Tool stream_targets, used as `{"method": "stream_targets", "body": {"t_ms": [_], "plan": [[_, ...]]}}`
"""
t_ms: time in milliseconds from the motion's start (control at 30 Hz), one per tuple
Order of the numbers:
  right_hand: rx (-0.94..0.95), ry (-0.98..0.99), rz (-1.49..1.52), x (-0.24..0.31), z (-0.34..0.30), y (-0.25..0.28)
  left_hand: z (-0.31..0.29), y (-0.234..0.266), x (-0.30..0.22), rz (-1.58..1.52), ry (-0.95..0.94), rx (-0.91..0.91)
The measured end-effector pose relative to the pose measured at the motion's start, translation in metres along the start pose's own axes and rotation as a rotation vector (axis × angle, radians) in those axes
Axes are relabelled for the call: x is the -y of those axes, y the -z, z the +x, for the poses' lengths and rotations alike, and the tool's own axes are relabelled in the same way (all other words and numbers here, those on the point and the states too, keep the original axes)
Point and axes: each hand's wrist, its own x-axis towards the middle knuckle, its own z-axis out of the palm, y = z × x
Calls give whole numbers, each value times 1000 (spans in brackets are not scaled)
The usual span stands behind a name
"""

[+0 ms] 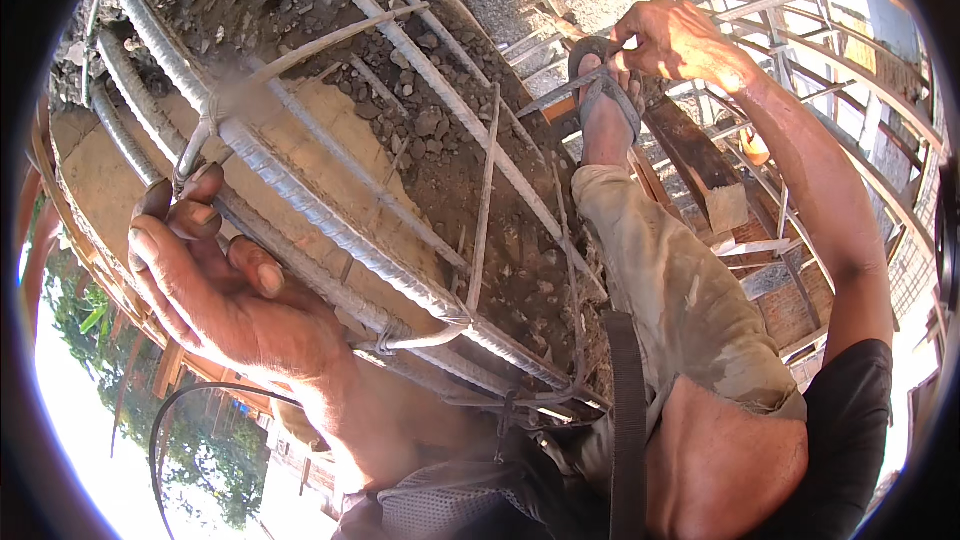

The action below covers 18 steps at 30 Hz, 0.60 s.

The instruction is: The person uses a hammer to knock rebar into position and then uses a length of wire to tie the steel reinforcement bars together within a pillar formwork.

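My left hand [245, 310] is palm up beside a cage of ribbed steel bars. Its curled fingers close on a thin tie wire [186, 162] that loops around a crossing of a thick rebar [300, 210] and a thinner stirrup bar [330, 40]. At the upper right my right hand [680, 40] is closed in a pinch by the toes of my sandalled foot [605, 125]. What it pinches is hidden by the fingers. A narrow grey strip [560, 93] runs from beside the sandal toward that hand. Another tie [385, 340] wraps the bars near my left wrist.
Dark soil with stones [420, 120] lies under the bars. Wooden boards [690, 145] and more rebar [830, 80] crowd the right side around my leg. A black cable [160, 420] curves at the lower left, with green leaves beyond.
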Motion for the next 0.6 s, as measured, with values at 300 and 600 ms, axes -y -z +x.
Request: {"method": "stream_targets", "body": {"t_ms": [300, 600], "plan": [[56, -19, 58, -35, -5, 49, 1, -7, -9, 100, -50, -113], [69, -50, 198, -27, 1, -36, 6, -4, 12, 116, -106, -30]]}}
